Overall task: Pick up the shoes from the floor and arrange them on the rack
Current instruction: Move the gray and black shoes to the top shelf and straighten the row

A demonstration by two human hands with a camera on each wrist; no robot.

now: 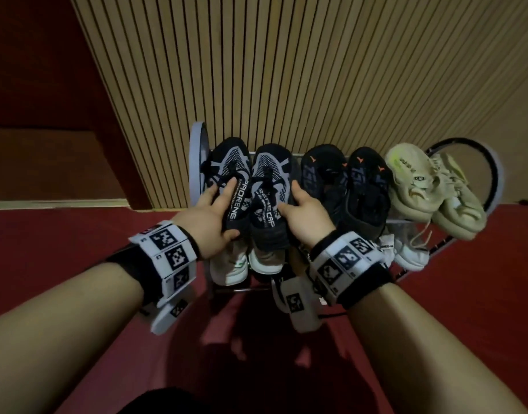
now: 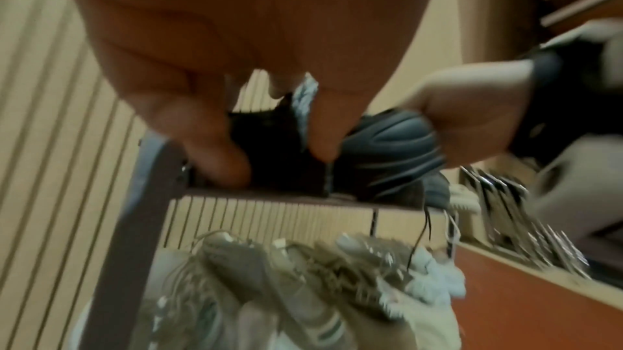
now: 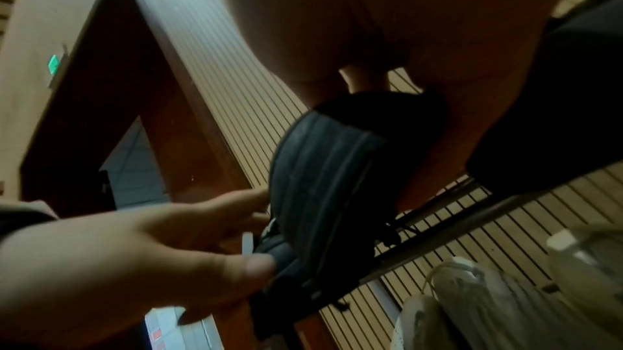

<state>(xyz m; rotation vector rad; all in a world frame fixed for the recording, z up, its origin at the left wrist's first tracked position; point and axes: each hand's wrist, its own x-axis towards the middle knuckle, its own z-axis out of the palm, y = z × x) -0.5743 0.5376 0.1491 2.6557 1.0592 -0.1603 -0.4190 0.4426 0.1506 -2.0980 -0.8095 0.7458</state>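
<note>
- Navy-and-grey knit sneakers sat side by side at the left end of the shoe rack's point(image 1: 197, 162) top shelf: the left sneaker point(image 1: 231, 174) and the right sneaker point(image 1: 268, 186).
- The left hand point(image 1: 206, 216) gripped the left sneaker, fingers point(image 1: 227, 192) over its tongue and thumb under the heel.
- The right hand point(image 1: 307, 213) held the right sneaker, fingers curled at its collar.
- Black sneakers with orange marks point(image 1: 352, 186) and beige sneakers point(image 1: 430, 189) filled the rest of that shelf.
- White shoes point(image 1: 230, 264) lay on the lower shelf, above the red floor point(image 1: 62, 234).
</note>
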